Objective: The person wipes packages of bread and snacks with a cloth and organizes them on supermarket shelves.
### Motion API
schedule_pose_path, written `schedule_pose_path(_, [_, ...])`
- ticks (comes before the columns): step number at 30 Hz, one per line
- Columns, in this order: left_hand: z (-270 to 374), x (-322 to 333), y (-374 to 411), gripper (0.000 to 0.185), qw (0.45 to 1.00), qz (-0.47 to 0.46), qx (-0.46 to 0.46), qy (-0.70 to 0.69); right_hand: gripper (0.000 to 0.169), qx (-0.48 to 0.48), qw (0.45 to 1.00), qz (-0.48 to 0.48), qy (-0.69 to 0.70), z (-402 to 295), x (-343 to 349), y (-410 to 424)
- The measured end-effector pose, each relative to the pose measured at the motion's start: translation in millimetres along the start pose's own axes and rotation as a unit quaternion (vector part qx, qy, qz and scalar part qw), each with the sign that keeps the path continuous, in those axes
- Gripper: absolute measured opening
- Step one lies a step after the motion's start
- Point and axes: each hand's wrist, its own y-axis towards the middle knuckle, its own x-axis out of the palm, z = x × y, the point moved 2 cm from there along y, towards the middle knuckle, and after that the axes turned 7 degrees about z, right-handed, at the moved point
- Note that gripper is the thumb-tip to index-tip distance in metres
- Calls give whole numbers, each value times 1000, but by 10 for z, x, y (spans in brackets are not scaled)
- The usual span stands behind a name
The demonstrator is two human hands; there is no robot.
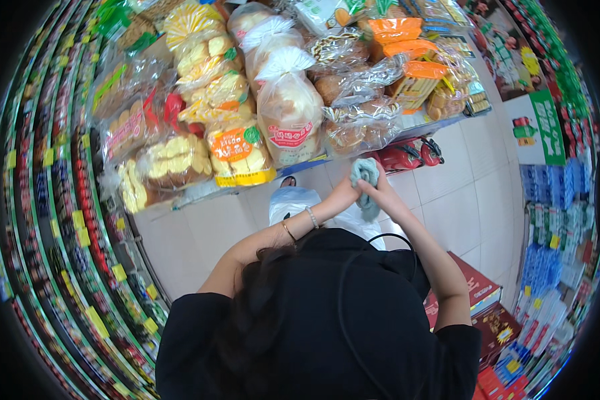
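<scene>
Both my hands meet around a bunched grey-green cloth [365, 172] in front of my body. My left hand [349, 192] holds it from the left side, and a beaded bracelet and a thin bangle circle that arm. On the other side my right hand [382, 192] grips the cloth, with its thumb laid across the folds. A loose end of the fabric hangs below the fingers. Just beyond the cloth is the front edge of a display of bagged bread, where a clear bag of brown buns [362, 125] and a tied bag of bread [290, 120] stand.
Milky bread in an orange-labelled bag [237, 150] sits at the display's front left. Red packages [410, 154] lie low beneath its right part. Stocked shelves [55, 200] curve along the left. Bottled drinks packs [550, 185] line the right, and dark red boxes [495, 327] stand behind my right arm.
</scene>
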Motion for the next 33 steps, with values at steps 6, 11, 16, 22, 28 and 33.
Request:
schedule_pose_path(6, [333, -901, 97, 52, 961, -20, 122, 249, 73, -109, 973, 7, -202, -337, 31, 273])
schedule_pose_path(11, [975, -1973, 376, 58, 760, 153, 307, 552, 72, -425, 860, 23, -281, -942, 415, 616])
schedule_pose_path(16, [922, -2521, 896, 44, 977, 62, 82, 187, 64, -507, 782, 33, -361, -970, 1106, 1147])
schedule_pose_path(22, [1140, -2464, 981, 38, 990, 15, 1, 138, 48, -592, 664, -80, -449, -123, 1761, 1253])
schedule_pose_path(28, [1106, -2476, 917, 40, 990, 61, 85, 98, 41, -561, 607, -272, -494, 752, 1568, 970])
schedule_pose_path(33, [1182, -2564, 786, 39, 967, 163, 139, 139, 43, -602, 677, -130, -404, -86, 1390, 997])
